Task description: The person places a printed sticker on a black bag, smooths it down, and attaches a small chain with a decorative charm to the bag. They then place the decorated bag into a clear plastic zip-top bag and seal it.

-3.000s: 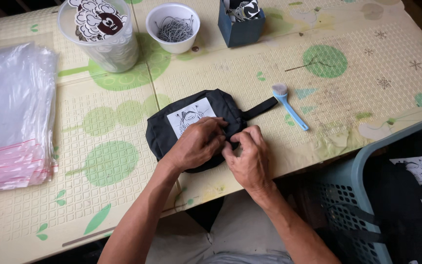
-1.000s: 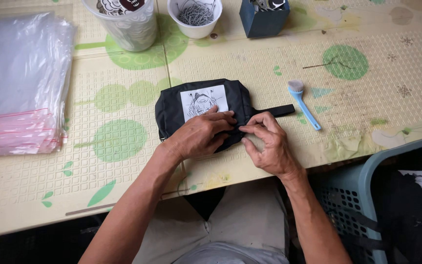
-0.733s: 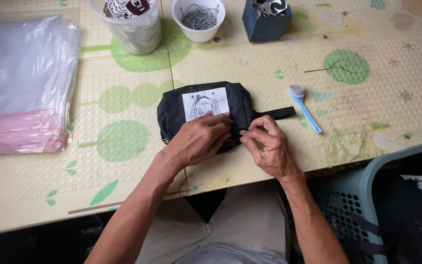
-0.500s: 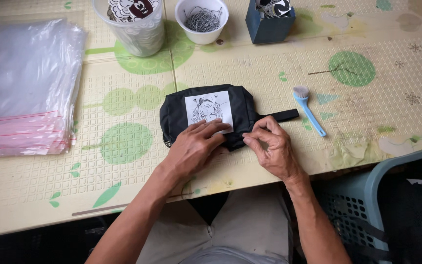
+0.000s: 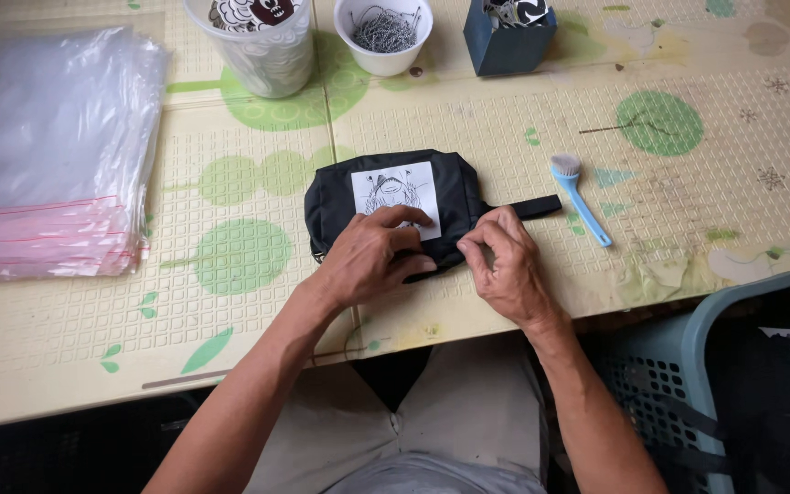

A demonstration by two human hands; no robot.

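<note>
Both hands on the black pouch (image 5: 386, 197) mid-table (image 5: 505, 119) — left hand (image 5: 372, 258) pressing flat, right hand (image 5: 502, 265) pinching its near edge.

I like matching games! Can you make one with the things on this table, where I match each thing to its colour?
Things:
1. pouch
2. brush
3. box
4. cup

Colours:
A. white
B. black with a white picture patch
C. dark blue
D. light blue

Pairs: 1-B, 2-D, 3-C, 4-A. The left hand and right hand rest on the pouch.
</note>
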